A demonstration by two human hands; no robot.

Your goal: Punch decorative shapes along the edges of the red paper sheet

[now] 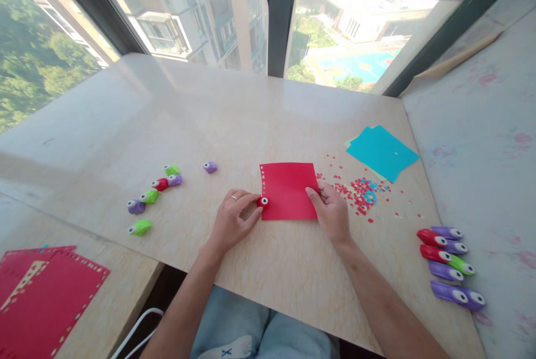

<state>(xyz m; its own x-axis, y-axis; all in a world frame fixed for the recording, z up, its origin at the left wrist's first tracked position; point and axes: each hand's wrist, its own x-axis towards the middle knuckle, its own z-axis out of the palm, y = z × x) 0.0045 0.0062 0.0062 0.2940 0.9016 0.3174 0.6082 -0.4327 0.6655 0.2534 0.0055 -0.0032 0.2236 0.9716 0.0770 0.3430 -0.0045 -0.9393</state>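
A red sheet of paper (288, 191) lies in front of me, with a row of small punched holes down its left edge. My left hand (237, 216) is closed on a small red craft punch (263, 201), which sits at the sheet's left edge near the lower corner. At the opposite side, my right hand (330, 208) pinches the right edge between thumb and fingers. Small red and blue paper cutouts (360, 194) are scattered on the table just beyond my right hand.
Several purple, red and green punches stand at left, including a purple punch (210, 167); more, including a green punch (460, 264), line the right wall. Blue paper (381, 152) lies at back right. Punched red sheets (54, 303) lie at lower left. Windows border the table's (234, 108) far edge.
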